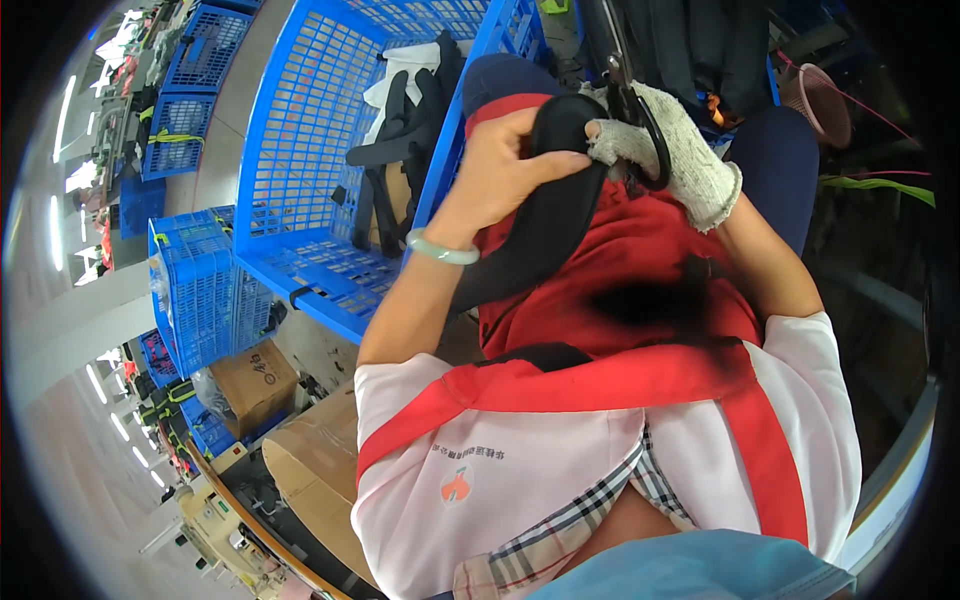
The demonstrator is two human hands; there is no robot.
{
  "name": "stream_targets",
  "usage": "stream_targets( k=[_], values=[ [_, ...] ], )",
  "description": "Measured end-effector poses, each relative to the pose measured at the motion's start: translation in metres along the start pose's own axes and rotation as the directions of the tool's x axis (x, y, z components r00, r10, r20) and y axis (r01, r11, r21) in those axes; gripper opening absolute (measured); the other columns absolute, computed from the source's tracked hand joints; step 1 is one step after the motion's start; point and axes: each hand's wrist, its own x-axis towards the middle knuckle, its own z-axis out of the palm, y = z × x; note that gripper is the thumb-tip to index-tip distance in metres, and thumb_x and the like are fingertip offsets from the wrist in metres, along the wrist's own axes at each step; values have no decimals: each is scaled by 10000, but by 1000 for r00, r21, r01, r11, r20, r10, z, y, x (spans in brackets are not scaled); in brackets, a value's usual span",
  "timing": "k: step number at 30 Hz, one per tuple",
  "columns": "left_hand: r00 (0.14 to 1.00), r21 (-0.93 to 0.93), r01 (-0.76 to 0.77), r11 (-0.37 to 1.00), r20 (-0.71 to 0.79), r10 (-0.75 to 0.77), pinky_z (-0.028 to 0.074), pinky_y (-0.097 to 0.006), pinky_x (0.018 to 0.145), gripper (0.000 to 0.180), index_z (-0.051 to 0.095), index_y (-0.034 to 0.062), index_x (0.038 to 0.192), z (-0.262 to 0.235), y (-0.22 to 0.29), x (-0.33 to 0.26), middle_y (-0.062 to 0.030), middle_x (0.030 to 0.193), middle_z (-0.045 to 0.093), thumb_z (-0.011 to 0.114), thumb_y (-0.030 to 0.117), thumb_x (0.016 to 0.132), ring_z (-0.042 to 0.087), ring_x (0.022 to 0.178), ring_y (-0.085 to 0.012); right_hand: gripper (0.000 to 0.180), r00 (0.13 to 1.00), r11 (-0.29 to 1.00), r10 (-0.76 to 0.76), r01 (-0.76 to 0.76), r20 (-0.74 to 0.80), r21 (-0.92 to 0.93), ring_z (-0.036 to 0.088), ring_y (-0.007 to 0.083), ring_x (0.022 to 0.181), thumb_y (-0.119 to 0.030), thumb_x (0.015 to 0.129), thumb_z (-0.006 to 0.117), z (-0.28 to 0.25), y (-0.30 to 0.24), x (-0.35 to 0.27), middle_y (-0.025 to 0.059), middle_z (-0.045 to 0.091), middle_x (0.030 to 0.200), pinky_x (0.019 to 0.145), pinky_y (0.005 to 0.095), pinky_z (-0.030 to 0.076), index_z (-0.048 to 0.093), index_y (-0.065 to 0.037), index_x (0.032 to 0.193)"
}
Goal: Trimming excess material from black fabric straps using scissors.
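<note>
My bare left hand [497,168], with a pale green bangle on the wrist, is closed on a curved black padded strap [560,205]. Its thumb lies across the strap's face, and the strap's other end hangs past my wrist. My right hand [690,150] wears a white knitted glove that leaves the fingertips bare. Black-handled scissors [655,140] are held in it, a handle loop round the hand and the blades directed away from me. The right fingertips also touch the strap's edge beside my left thumb. A red apron [560,300] covers my lap beneath.
Left of my knee stands a large blue plastic crate [300,150] holding several black strips [405,140] and white scraps. More black pieces [690,40] lie beyond my right hand. A pinkish basket [822,105] sits at the far right. Stacked blue crates [200,300] and a cardboard box [255,385] are farther left.
</note>
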Motion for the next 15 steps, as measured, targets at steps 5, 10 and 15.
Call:
stream_targets(
  k=[5,10,15],
  values=[
    [995,295,-94,951,41,86,481,-283,718,344,634,1,1063,2,-18,7,-105,871,657,738,69,742,621,770,-169,408,981,938,-71,126,178,-321,551,48,673,-192,840,709,-14,-4,-1,17,633,831,582,205,450,560,-18,1178],
    [865,560,-315,766,-162,474,486,-305,676,130,654,25,899,16,19,-16,-110,793,616,686,58,777,610,752,-247,407,977,956,-208,193,-45,-221,604,76,706,-150,842,713,-25,1,-11,49,665,883,588,203,488,554,-38,1199],
    [930,212,-251,944,324,175,487,-294,660,104,669,-12,863,28,6,-52,-118,828,647,667,82,819,632,734,-240,299,950,980,-185,196,-251,23,581,68,648,-141,797,747,-23,-1,-10,32,650,759,547,207,462,617,-15,1036]
  ],
)
